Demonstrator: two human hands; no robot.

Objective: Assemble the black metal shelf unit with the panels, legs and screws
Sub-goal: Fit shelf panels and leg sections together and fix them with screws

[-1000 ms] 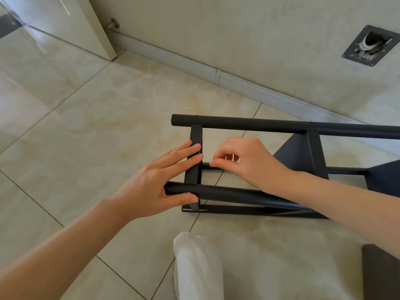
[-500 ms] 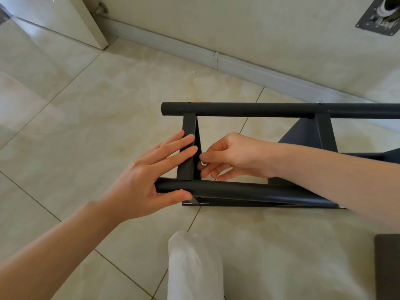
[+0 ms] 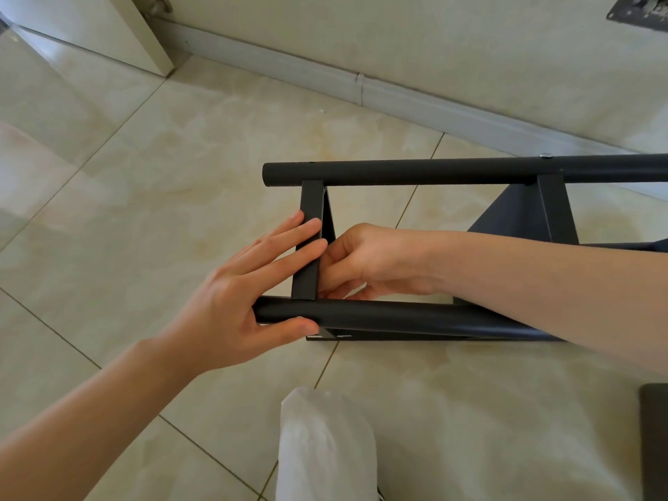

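Observation:
The black shelf unit lies on its side on the tiled floor. Its far leg tube (image 3: 415, 171) and near leg tube (image 3: 397, 316) run left to right, joined by an end panel (image 3: 309, 247) and a second panel (image 3: 524, 218). My left hand (image 3: 231, 301) lays straight fingers across the end panel's outer face, thumb under the near leg's end. My right hand (image 3: 368, 262) reaches in between the legs, its fingers curled against the end panel's inner side near the lower corner. They pinch a small screw that is almost hidden. A silver screw head (image 3: 545, 155) shows on the far leg.
A white fabric-covered shape (image 3: 321, 450) lies at the bottom centre, close to the near leg. A dark flat panel (image 3: 656, 439) pokes in at the lower right edge. The wall's baseboard (image 3: 361, 92) runs behind the unit, and a white door (image 3: 90, 27) stands at the top left.
My right hand has moved down and left, from the middle of the frame to the inner side of the end panel's lower corner. My left hand has stayed on the panel and near leg.

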